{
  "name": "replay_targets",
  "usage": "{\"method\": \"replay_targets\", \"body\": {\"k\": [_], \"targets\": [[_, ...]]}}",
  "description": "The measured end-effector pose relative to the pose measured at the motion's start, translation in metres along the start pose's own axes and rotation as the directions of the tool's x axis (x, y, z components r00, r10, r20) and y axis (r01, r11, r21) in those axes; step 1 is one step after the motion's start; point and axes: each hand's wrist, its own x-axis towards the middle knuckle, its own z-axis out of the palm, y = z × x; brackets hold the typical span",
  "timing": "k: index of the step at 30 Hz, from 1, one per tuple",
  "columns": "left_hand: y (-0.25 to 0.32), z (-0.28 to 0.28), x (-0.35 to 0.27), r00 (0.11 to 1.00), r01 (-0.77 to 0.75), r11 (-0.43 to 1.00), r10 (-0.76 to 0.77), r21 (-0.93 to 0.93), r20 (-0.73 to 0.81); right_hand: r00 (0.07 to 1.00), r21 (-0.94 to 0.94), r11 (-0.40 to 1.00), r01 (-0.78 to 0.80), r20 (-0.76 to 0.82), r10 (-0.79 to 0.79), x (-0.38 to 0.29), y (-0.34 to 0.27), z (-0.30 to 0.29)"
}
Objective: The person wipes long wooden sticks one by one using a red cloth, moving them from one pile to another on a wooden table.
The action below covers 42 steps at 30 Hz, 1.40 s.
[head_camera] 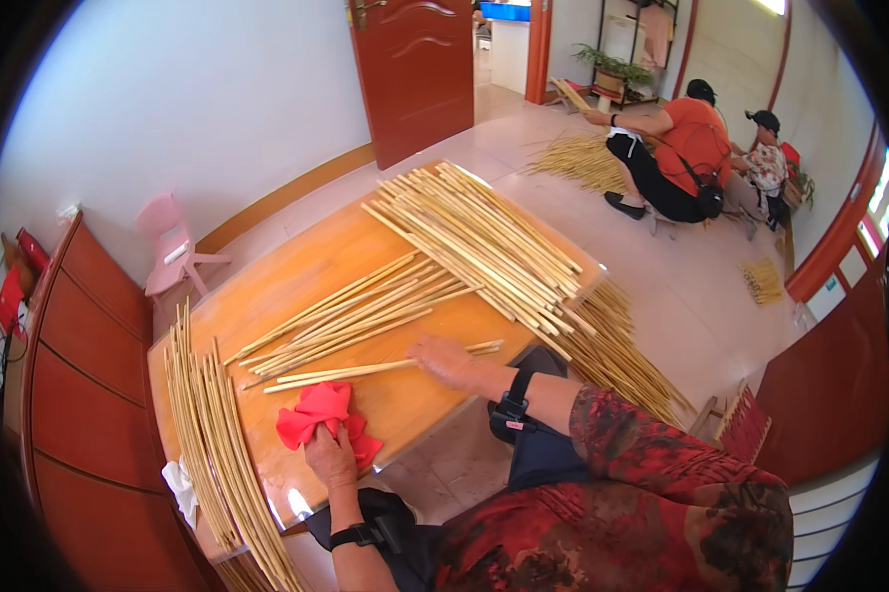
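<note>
My left hand [331, 455] grips a bunched red cloth [320, 407] near the front edge of a wooden table [281, 288]. To its right, my right hand [444, 362] closes over a couple of pale, slender canes [341, 374]; their ends show on both sides of it, and my fingertips are hidden. Beyond them a loose fan of canes [355, 314] lies across the tabletop. A thick layer of canes [481, 244] covers the far right part, partly over that fan. Along the left edge rests another long bundle [219, 451], hanging past the front corner.
More canes [622, 362] lie lower, beyond the table's right edge. Two people crouch or sit on the floor, one in an orange shirt [692, 137], beside spread canes [581, 163]. A pink chair [174, 244] and a red-brown cabinet [93, 385] stand at left.
</note>
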Motion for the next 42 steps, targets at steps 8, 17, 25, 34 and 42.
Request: {"method": "replay_targets", "body": {"k": [8, 17, 25, 34, 42], "targets": [[-0.003, 0.008, -0.002, 1.0, 0.026, 0.999, -0.026, -0.019, 0.002, 0.982, -0.215, 0.975, -0.059, -0.186, 0.018, -0.011, 0.007, 0.016], [0.009, -0.002, -0.021, 0.995, 0.088, 0.943, -0.099, -0.321, -0.018, 0.987, -0.215, 0.969, -0.121, -0.135, 0.093, -0.019, -0.01, 0.018], [0.019, -0.015, -0.04, 0.922, 0.315, 0.326, -0.328, -0.891, 0.206, 0.977, -0.097, 0.988, -0.116, -0.193, 0.096, -0.019, -0.012, 0.014], [0.045, -0.028, -0.046, 0.838, 0.434, -0.332, -0.19, -0.837, 0.511, 0.981, 0.118, 0.992, -0.048, -0.181, 0.069, -0.021, -0.052, -0.006], [0.076, -0.024, -0.039, 0.848, 0.478, -0.405, -0.019, -0.779, 0.53, 0.999, 0.315, 0.948, -0.047, 0.005, 0.048, -0.044, -0.121, 0.001]]}}
